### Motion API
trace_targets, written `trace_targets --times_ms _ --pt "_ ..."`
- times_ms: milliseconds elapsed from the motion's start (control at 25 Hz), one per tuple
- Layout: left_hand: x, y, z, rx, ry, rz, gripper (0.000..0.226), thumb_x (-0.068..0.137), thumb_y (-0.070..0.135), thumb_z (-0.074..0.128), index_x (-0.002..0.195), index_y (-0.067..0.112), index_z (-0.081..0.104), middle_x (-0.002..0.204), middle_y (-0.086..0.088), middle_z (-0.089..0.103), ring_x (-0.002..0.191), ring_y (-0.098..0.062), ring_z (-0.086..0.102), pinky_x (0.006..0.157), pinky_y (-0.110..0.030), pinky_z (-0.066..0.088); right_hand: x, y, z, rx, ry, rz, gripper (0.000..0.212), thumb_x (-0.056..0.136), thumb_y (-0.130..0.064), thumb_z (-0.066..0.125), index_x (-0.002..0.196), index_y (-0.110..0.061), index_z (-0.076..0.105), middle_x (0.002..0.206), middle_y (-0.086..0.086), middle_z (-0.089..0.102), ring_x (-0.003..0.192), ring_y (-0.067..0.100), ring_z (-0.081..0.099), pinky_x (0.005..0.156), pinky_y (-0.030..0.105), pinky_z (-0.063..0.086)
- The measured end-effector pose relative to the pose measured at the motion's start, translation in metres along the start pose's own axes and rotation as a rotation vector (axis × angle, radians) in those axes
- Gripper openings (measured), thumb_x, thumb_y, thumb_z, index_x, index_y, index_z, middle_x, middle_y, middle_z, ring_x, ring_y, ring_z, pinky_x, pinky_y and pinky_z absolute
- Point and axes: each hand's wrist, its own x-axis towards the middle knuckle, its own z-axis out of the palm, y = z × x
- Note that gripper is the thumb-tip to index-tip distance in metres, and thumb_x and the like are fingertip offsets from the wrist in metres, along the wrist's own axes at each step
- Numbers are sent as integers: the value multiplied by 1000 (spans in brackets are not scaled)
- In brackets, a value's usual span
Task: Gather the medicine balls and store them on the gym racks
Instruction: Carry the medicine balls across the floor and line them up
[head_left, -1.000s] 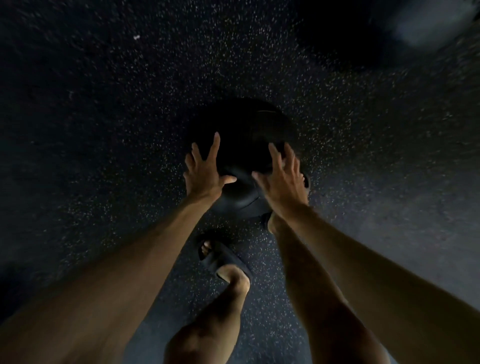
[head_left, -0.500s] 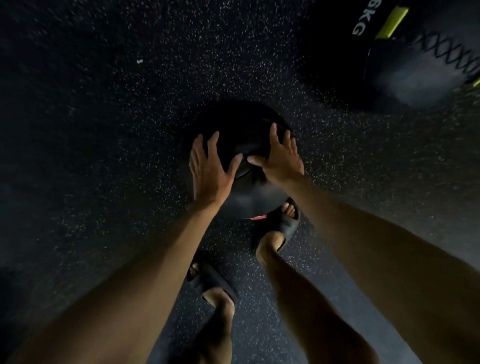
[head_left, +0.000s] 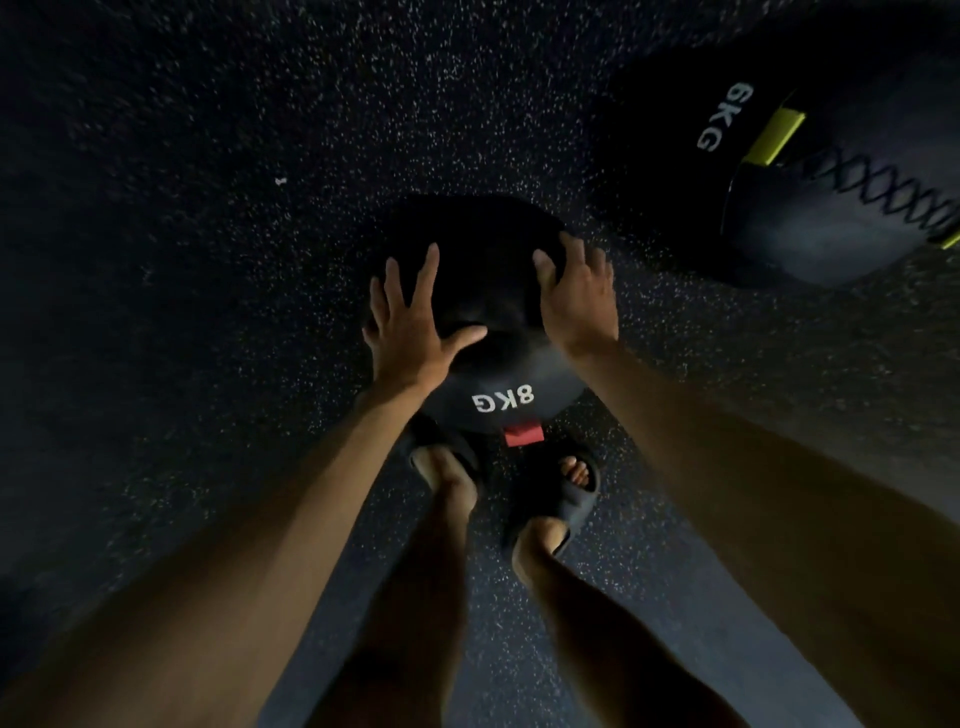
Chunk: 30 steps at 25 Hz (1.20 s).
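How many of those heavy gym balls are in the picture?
2. The 8KG ball is in the middle, with the left hand and right hand on it. The 6KG ball lies on the floor at the upper right. Others may be out of view.

A dark rubber gym floor (head_left: 197, 270) fills the view, flecked all over with small pale speckles; it reads almost black toward the upper left and a lighter grey low down between the legs and along the right side. One small white scrap (head_left: 280, 181) lies on it alone at upper left. The person stands in black slide sandals: the right sandal (head_left: 556, 512) shows plainly, with a broad strap over the foot and bare toes (head_left: 576, 474) poking out in front, while the left sandal (head_left: 470, 453) is largely hidden in shadow. A bare left shin (head_left: 415, 597) and right shin (head_left: 587, 623) rise from them.
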Motion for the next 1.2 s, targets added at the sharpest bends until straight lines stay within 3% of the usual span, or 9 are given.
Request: trace_targets --times_ms 120,240,520,640,760,880,1040,1120,1200 --pt "50 26 -28 -8 -77 -67 105 80 58 74 157 48 4 168 -10 -3 153 -37 -1 110 -74 19 -34 8 2 -74 6 -132 77 99 -64 39 159 -20 19 164 16 17 151 33 16 119 52 24" --pt "94 56 -47 30 -111 -100 104 79 60 74 158 45 8 168 -10 3 152 -39 6 110 -72 20 -51 3 12 -166 -29 -126 100 90 -76 43 161 -21 -1 168 14 -8 155 30 -7 123 52 14" --pt "131 86 -57 6 -72 -5 83 94 64 49 160 28 14 167 -16 4 154 -36 2 120 -64 10 20 -39 -11 -87 -103 103 94 94 -60 52 160 -28 -8 168 6 -15 154 25 -15 124 54 10" --pt "127 77 -62 27 -23 214 82 95 63 47 159 21 20 166 -20 8 154 -36 7 120 -63 16 61 -48 -30 -112 -156 173 92 95 -61 50 160 -31 -7 168 5 -12 155 24 -10 124 52 11" --pt "117 56 -61 90 -26 354 96 87 75 45 161 23 11 167 -19 0 154 -38 4 117 -67 18 114 -57 -54 -78 -183 264 91 94 -58 54 160 -33 -4 169 5 -1 155 27 0 123 51 16" --pt "122 64 -57 58 -86 200 104 83 77 52 160 34 -3 166 -18 -12 152 -44 -4 116 -70 16 162 -66 -67 -89 -137 385 84 97 -55 53 161 -31 4 166 9 16 152 32 17 118 50 26" --pt "178 119 -66 31 -96 98 101 84 67 61 159 42 -2 166 -17 -12 151 -46 -8 114 -74 16 222 -72 -87 -40 -45 463 65 100 -57 44 152 -21 34 150 16 40 138 37 36 110 51 35" --pt "212 149 -75 6 -112 45 99 84 64 64 158 44 2 167 -15 -11 151 -46 -7 112 -75 12 238 -75 -98 -43 28 407 56 102 -54 39 144 -16 43 144 18 45 134 38 40 107 51 36" --pt "241 177 -83 -12 -117 -8 95 85 62 66 158 45 8 168 -13 -7 152 -45 -6 112 -75 10 232 -73 -101 -104 81 228 56 102 -53 37 145 -18 41 148 16 41 138 37 35 108 53 35"
